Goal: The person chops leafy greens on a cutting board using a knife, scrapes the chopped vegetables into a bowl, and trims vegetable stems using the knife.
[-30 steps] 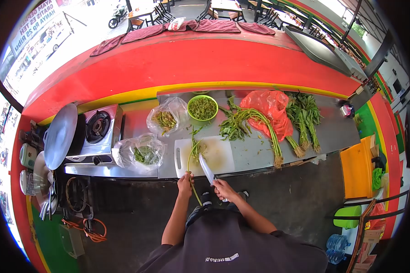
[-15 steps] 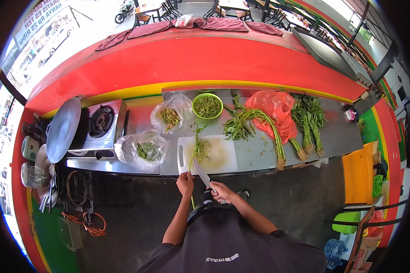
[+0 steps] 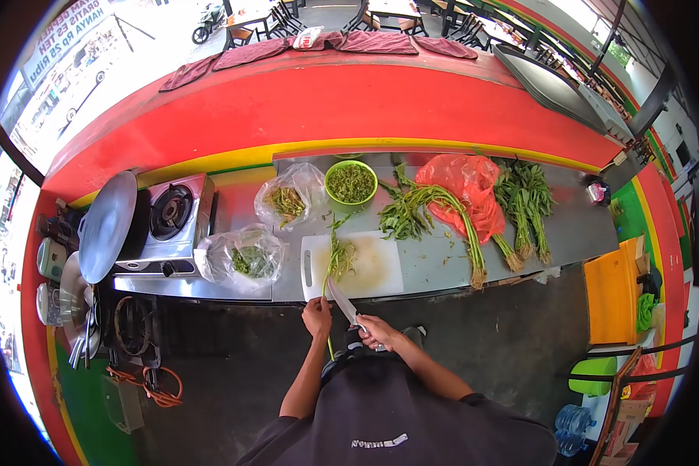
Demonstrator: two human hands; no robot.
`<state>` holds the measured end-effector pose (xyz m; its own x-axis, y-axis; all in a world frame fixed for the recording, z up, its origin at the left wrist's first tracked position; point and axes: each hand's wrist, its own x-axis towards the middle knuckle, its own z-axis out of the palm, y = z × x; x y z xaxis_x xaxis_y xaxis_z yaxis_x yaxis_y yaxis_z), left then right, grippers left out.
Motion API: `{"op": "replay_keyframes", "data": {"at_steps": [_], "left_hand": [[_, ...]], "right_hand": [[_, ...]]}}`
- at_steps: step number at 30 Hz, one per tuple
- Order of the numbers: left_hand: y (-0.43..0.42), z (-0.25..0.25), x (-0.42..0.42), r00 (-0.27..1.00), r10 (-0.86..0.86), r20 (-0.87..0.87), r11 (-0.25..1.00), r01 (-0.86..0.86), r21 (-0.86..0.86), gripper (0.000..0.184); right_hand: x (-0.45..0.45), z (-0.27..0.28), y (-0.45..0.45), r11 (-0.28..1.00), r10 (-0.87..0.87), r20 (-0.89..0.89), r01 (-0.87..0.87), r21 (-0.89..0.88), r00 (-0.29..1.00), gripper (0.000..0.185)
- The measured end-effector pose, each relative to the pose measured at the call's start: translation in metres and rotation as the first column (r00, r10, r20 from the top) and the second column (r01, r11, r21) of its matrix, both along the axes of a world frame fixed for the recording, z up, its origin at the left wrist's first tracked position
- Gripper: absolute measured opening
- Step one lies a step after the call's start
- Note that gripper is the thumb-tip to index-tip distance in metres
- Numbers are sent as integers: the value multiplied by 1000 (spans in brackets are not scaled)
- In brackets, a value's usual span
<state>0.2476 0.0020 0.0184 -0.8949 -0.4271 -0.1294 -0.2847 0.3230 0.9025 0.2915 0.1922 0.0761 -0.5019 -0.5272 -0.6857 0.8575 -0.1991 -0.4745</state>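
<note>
At the counter's front edge my left hand (image 3: 317, 318) is closed around a long green vegetable stem (image 3: 330, 273). Its leafy end lies over the left part of a white cutting board (image 3: 380, 264), and its tail hangs below my hand. My right hand (image 3: 375, 332) grips a knife (image 3: 342, 300) by the handle. The blade points up and left, its tip close to the stem near the board's front edge; whether they touch I cannot tell. Shredded green pieces (image 3: 348, 256) lie on the board beside the stem.
Behind the board stands a green bowl (image 3: 351, 183) of chopped greens. Two clear plastic bags (image 3: 241, 256) with greens lie left of it. On the right are leafy bunches (image 3: 525, 210) and a red plastic bag (image 3: 462, 186). A gas stove (image 3: 171, 221) and a large wok (image 3: 109, 227) stand left.
The knife and my right hand have shifted slightly down and left. My left hand still holds the stem in about the same place. The whole view has moved a little.
</note>
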Motion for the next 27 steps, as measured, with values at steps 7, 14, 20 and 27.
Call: {"op": "replay_keyframes", "data": {"at_steps": [7, 14, 20, 27], "left_hand": [[-1, 6, -1, 1000, -7, 29, 1000, 7, 13, 26], [-5, 3, -2, 998, -47, 28, 992, 44, 122, 27], [-5, 18, -4, 992, -125, -36, 936, 129, 328, 32], [-11, 57, -8, 999, -20, -42, 875, 38, 482, 34]], "right_hand": [[0, 1, -2, 1000, -7, 16, 8, -8, 1000, 41], [-1, -9, -5, 996, 21, -7, -20, 84, 1000, 39], [-2, -11, -13, 941, 118, -145, -64, 331, 982, 35], [4, -17, -4, 829, 241, -435, 49, 558, 868, 33]]}}
